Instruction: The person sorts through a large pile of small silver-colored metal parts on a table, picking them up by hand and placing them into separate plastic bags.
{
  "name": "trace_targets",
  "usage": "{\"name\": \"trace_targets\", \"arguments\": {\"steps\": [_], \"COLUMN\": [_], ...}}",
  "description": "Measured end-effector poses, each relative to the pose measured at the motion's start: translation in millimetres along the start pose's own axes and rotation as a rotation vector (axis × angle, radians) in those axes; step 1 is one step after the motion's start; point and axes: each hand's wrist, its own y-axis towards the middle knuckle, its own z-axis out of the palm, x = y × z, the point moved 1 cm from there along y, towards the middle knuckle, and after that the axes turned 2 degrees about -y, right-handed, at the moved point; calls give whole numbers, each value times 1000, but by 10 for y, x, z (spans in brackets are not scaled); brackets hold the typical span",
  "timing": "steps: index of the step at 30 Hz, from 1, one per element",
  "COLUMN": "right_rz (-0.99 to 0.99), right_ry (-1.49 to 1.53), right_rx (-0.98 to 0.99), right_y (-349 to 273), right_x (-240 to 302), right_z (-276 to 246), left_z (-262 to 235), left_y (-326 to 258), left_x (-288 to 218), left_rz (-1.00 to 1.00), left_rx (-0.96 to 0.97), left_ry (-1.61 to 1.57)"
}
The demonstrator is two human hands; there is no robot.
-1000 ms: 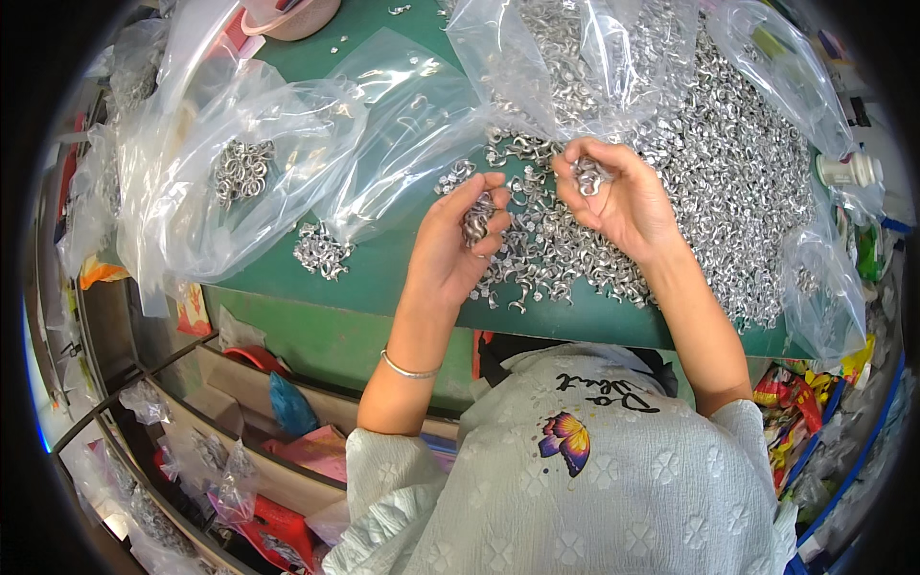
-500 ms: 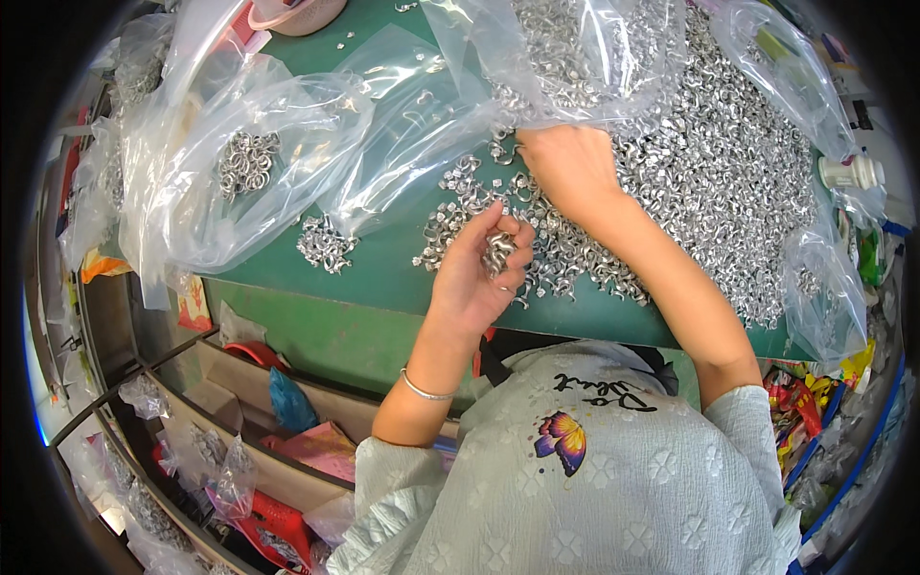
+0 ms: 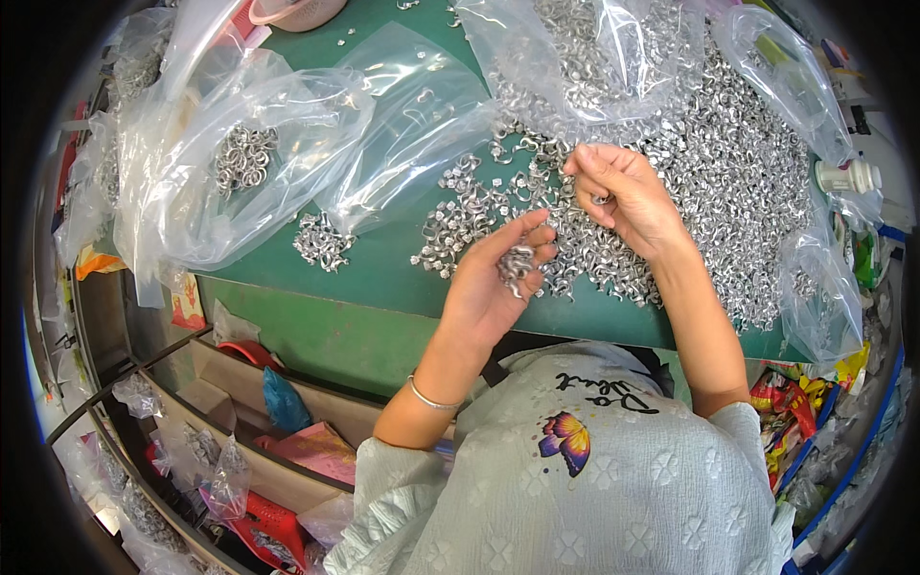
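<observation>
A dark green tabletop (image 3: 379, 273) stretches across a cluttered workroom, bending at the rim of the view. A broad pile of small curved silver pieces (image 3: 733, 225) covers its right side, thinning toward the middle. Over that thin edge, the left hand (image 3: 485, 292) is loosely cupped, thumb and fingers curled around a small cluster of pieces (image 3: 517, 268). The right hand (image 3: 632, 203) hangs just above the pile, thumb and forefinger drawn together and the other fingers curled; it seems to have hold of a metal piece (image 3: 601, 199).

The step in hand looks like gathering pieces by the handful. The next move appears to call for a steady left palm, so that nothing spills, and a careful fingertip pinch on the right.

Left of the hands lie a clear bag (image 3: 422, 129), some rings (image 3: 246, 158) under plastic and a small heap (image 3: 323, 241).

As for writing, black script lettering (image 3: 613, 393) sits above a butterfly print (image 3: 565, 443) on the grey shirt (image 3: 613, 489). Bright packets (image 3: 784, 407) at right carry print too small to make out.
</observation>
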Motion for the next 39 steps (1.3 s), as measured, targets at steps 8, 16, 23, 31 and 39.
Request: {"name": "trace_targets", "arguments": {"steps": [8, 16, 23, 31, 39], "right_rz": [-398, -74, 29, -495, -509], "right_ry": [-1730, -122, 356, -1606, -888], "right_rx": [-393, -161, -312, -504, -451], "right_y": [284, -21, -85, 174, 60], "right_x": [-164, -18, 88, -143, -119], "right_z": [222, -39, 20, 71, -63], "left_z": [27, 12, 98, 75, 60], "left_y": [30, -12, 23, 29, 27], "left_x": [164, 163, 217, 248, 249], "left_rz": [24, 41, 18, 8, 29], "left_rx": [-54, 28, 42, 76, 67], "left_ry": [58, 55, 57, 39, 29]}}
